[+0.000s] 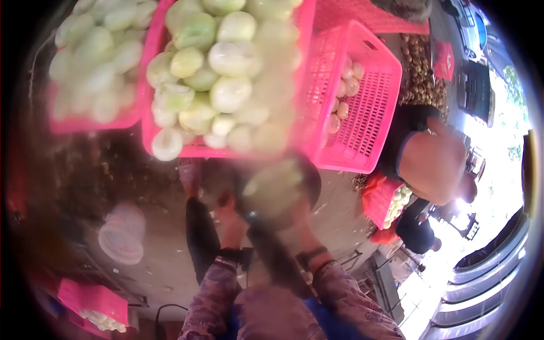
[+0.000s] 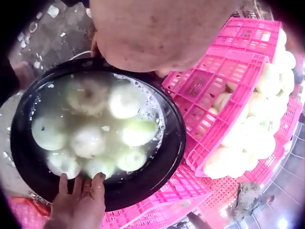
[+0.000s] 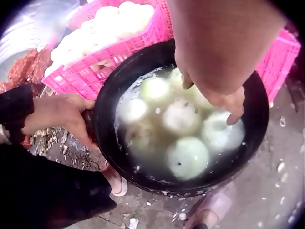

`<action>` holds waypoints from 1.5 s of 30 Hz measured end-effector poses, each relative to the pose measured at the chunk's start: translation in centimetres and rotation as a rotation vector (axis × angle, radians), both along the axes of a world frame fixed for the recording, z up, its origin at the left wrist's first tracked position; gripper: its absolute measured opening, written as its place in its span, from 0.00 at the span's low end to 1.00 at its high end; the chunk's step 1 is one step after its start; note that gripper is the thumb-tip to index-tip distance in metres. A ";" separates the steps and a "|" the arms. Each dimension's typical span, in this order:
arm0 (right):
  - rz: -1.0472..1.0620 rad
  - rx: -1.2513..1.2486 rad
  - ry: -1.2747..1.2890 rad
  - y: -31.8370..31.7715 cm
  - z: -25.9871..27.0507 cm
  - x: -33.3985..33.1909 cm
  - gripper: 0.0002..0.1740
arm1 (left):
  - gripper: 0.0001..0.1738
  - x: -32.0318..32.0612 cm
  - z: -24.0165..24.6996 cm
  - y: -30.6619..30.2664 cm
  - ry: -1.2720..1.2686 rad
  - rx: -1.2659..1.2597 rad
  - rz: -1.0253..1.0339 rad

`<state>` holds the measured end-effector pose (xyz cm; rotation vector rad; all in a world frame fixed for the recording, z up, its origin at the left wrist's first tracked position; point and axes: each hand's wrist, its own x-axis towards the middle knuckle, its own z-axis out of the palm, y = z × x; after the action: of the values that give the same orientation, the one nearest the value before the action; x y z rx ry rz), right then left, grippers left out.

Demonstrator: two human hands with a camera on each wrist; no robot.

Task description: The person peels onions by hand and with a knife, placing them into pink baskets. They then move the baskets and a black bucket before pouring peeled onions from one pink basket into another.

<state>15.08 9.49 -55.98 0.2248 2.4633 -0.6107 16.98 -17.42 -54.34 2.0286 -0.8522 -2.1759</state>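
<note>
A black basin [image 2: 174,157] of cloudy water holds several peeled onions [image 2: 125,101], some partly under water. My left hand [image 3: 78,117] grips the basin's side, its fingers at the outer edge beside a dark handle. Over the opposite side reaches my right hand [image 2: 78,205], with fairly straight, spread fingers. Its fingertips touch the onions along that edge, one of them against a pale onion [image 3: 221,136]. In the head view the basin sits low between both forearms, blurred, with the left hand [image 1: 229,218] and the right hand [image 1: 304,224] on either side.
Heaped pink crates [image 1: 226,153] of peeled onions stand just beyond the basin. A partly filled pink crate [image 1: 368,130] is right of them. A person [image 1: 433,164] bends over at the right. A white bucket [image 1: 122,235] stands left; peel scraps litter the floor.
</note>
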 end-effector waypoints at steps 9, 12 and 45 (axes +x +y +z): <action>-0.076 -0.035 0.020 -3.8 -3.6 -2.2 0.18 | 0.16 1.0 -0.4 1.0 -0.017 -0.183 -0.133; -0.122 -0.075 0.029 -4.5 -3.3 -2.5 0.19 | 0.13 -1.3 0.7 1.1 -0.024 -0.150 -0.056; -0.324 -0.226 0.050 -10.5 1.1 -10.3 0.25 | 0.21 2.8 -2.1 0.3 -0.068 -0.221 -0.386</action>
<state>4.82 -0.98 -54.89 0.5290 2.3974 -1.0354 19.77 -17.10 -56.45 1.9693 -1.5305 -2.0674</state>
